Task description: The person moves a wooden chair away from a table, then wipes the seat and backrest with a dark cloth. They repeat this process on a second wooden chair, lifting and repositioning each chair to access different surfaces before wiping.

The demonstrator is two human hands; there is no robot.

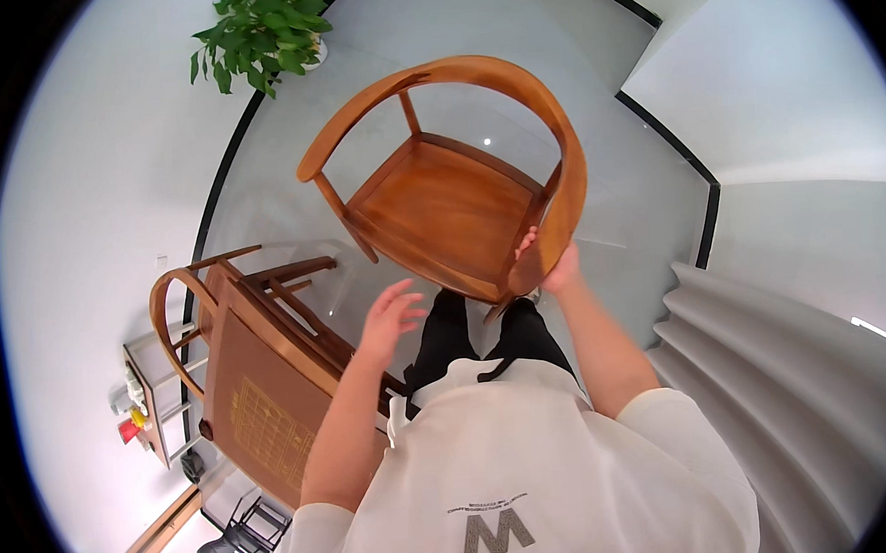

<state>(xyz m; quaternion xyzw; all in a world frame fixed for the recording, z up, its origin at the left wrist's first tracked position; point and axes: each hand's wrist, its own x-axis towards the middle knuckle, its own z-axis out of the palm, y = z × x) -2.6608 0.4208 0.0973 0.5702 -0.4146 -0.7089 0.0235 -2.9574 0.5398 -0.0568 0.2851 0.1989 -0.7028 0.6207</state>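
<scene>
A wooden armchair [446, 194] with a curved backrest rail stands on the grey floor just before me. My right hand [560, 269] is closed around the near right end of its curved armrest, with fingertips showing on the inner side. My left hand [394, 320] is raised left of the chair's near edge, fingers apart, touching nothing. Below and left of it is a wooden table [269, 391] with a brown top bearing a yellow printed grid. A second wooden chair [182, 320] with a rounded back stands against the table's far side.
A leafy potted plant [258, 38] stands by the wall at the upper left. A grey curtain [765, 395] hangs at the right. At the lower left are a shelf rack [149, 408] with small items and a black metal-framed chair [257, 526].
</scene>
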